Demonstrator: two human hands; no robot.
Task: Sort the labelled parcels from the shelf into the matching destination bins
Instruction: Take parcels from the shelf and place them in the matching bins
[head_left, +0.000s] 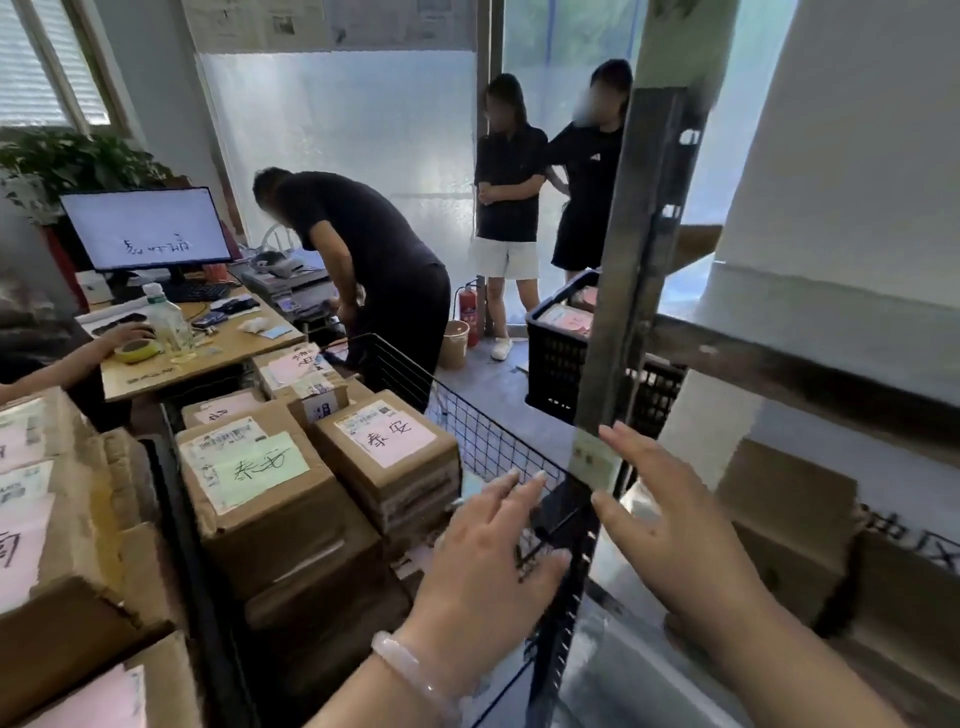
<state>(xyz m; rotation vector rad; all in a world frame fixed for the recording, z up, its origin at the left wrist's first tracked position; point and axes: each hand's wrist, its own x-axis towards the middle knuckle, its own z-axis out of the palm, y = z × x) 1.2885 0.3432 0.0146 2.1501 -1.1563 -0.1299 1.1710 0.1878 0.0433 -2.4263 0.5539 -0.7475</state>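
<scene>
- The metal shelf (639, 270) stands just behind both hands.
- The wire bin (483, 436) of brown parcels (260, 499) sits left of the left hand (498, 566).
- The left hand is flat and holds nothing.
- The right hand (670, 525) is flat and bare too.

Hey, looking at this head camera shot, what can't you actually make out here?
- Parcel on the lower shelf: its label is hidden behind the right hand.
- Small label on the shelf post: blurred, unreadable.
- Black crate: its contents are half hidden by the post.
- Left-edge parcel: its writing is cut off by the frame edge.
</scene>
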